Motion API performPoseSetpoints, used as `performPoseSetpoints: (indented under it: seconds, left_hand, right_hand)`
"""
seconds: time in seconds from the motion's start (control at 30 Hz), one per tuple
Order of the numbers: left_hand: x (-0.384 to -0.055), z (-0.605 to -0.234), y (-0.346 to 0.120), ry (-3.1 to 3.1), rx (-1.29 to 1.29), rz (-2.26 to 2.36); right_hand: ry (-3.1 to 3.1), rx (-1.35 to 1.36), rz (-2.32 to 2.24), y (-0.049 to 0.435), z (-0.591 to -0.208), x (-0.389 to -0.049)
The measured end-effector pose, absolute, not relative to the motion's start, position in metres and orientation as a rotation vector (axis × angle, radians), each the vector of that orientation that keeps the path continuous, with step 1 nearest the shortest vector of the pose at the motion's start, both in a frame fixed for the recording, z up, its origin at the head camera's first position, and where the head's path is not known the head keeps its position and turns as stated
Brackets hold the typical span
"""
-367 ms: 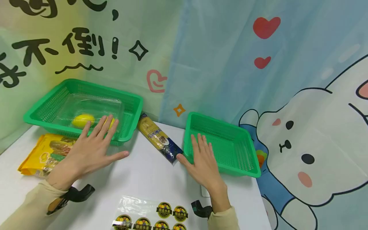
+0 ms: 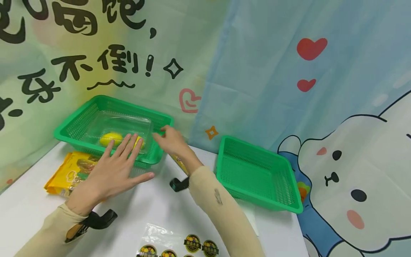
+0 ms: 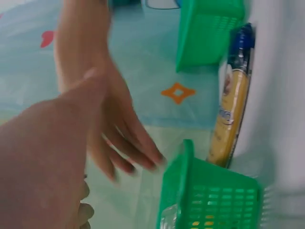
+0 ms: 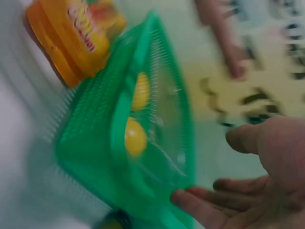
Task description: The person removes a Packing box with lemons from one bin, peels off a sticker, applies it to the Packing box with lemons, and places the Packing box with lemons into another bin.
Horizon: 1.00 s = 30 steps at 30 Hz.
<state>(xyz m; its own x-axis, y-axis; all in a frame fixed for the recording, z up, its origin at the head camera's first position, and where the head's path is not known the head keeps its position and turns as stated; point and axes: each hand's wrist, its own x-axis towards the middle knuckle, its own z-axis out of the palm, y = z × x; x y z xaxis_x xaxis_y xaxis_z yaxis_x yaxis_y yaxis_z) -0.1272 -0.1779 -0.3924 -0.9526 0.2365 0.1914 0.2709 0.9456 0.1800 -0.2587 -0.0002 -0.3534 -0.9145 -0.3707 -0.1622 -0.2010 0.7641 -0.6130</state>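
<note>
My left hand [image 2: 112, 171], fingers spread and straight, hovers over the near edge of the left green basket [image 2: 138, 109]. By that basket's right end hangs my right hand [image 2: 174, 142], fingers loosely bent and holding nothing. In the right wrist view its fingers [image 4: 205, 205] stretch toward the basket rim. Inside the basket lie a clear plastic container [image 2: 128, 123] and two yellow fruits, one a lemon-like fruit [image 2: 110, 138]. A gold and blue pasta packet [image 3: 233, 100] lies beside the basket; in the head view my right arm covers most of it.
Another green basket [image 2: 257, 178] stands on the right of the white table. A yellow food bag [image 2: 62, 176] lies before the left basket. Near the front is a clear sheet of round stickers [image 2: 192, 243]. A printed curtain [image 2: 257, 89] hangs close behind.
My right hand has swung left, from in front of the right basket to the left basket's right end. The left hand keeps its spread pose. The head view has shifted slightly.
</note>
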Motion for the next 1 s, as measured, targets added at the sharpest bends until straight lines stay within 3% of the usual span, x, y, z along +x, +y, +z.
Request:
performPoseSetpoints:
  seconds: [0.2,0.37,0.53,0.73,1.0]
  left_hand:
    - [-0.122,-0.389,-0.176,-2.913,-0.416,-0.290]
    - [-0.130,-0.390,-0.189,-2.950,-0.375,-0.441]
    - [-0.149,-0.381,-0.209,-2.916,-0.266,-0.500]
    - [-0.163,-0.351,-0.225,-2.846,-0.129,-0.694]
    - [-0.151,-0.336,-0.184,-2.666,-0.381,-1.101]
  right_hand:
    - [2.541,-0.150,-0.682,-0.044,-0.373,-0.298]
    - [2.383,-0.005,-1.169,-0.035,-0.389,-0.300]
    - [2.320,-0.102,-1.475,-0.008,-0.376,-0.283]
    - [2.216,-0.246,-1.592,0.041,-0.332,-0.250]
    - [2.320,-0.199,-1.592,0.137,-0.304,-0.190]
